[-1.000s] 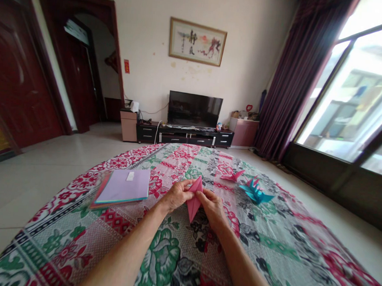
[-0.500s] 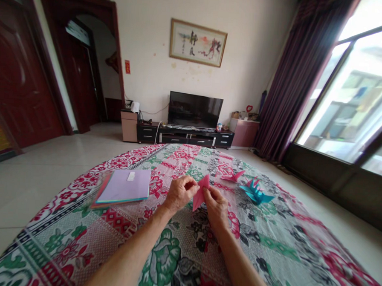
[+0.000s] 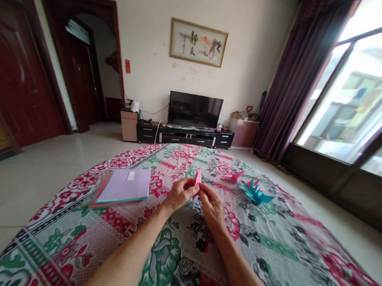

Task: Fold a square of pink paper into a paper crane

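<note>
Folded paper, one piece, pink (image 3: 198, 176): narrow, near upright, held above the tablecloth (image 3: 77, 239) to the right of the paper stack, the landmark for this entry.

Left hand (image 3: 180, 194), bare: right of the stack; thumb and fingers pinched together on the lower left side of the pink piece.

Right hand (image 3: 213, 206), bare: farther right of the stack; fingers curled, thumb and forefinger drawn close on the lower right edge of the same piece. Its remaining fingertips are hidden.

Paper stack (image 3: 121, 190), square sheets: lavender on top, blue and reddish edges beneath, small white label on the upper face.

Paper bird, pink (image 3: 233, 177): on the cloth, well to the right of the stack.

Paper bird, blue (image 3: 257, 193): farthest right of the stack, pink points showing just behind it.

Television (image 3: 195, 110), black, dark screen: beyond the stack and to its right, on a low cabinet (image 3: 178, 139).
</note>
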The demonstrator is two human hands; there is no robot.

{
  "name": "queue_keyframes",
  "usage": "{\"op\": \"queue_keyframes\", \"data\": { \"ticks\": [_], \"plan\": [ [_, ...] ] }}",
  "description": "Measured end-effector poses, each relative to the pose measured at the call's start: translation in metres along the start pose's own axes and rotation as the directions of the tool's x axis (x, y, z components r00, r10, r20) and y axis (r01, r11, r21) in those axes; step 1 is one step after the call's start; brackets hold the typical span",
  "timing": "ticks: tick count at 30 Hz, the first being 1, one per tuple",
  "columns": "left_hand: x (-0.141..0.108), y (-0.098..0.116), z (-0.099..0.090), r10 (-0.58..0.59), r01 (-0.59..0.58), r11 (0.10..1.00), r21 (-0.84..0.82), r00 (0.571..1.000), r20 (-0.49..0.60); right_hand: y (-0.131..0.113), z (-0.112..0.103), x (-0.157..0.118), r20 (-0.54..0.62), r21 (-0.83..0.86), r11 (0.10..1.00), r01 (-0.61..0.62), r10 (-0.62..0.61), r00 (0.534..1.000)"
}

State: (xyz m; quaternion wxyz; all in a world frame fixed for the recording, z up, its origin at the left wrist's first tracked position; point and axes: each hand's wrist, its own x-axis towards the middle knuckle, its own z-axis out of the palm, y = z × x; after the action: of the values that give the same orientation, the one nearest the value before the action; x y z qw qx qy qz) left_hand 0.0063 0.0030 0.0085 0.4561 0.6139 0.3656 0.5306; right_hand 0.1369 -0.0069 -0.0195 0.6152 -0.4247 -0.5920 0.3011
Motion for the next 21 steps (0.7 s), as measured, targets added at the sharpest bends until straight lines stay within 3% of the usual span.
{"op": "queue_keyframes", "data": {
  "ticks": [5,9,14,21],
  "plan": [
    [0.005,-0.009,-0.001,-0.087,0.084,0.993,-0.086,0.996,-0.035,-0.004,0.001,0.003,-0.069,-0.023,0.999,0.027,-0.029,0.997],
    [0.004,-0.002,0.001,-0.114,0.109,0.983,-0.149,0.993,-0.024,-0.010,-0.002,0.005,-0.132,-0.110,0.992,0.067,-0.081,0.988],
    [0.000,0.005,0.002,-0.161,0.167,0.971,-0.172,0.986,0.048,-0.012,0.001,0.005,-0.086,0.064,0.998,-0.024,0.030,0.996],
    [0.001,-0.008,-0.002,-0.249,0.261,0.937,-0.233,0.965,0.081,-0.009,0.003,0.005,-0.037,0.216,0.971,-0.107,0.117,0.992]
  ]
}}
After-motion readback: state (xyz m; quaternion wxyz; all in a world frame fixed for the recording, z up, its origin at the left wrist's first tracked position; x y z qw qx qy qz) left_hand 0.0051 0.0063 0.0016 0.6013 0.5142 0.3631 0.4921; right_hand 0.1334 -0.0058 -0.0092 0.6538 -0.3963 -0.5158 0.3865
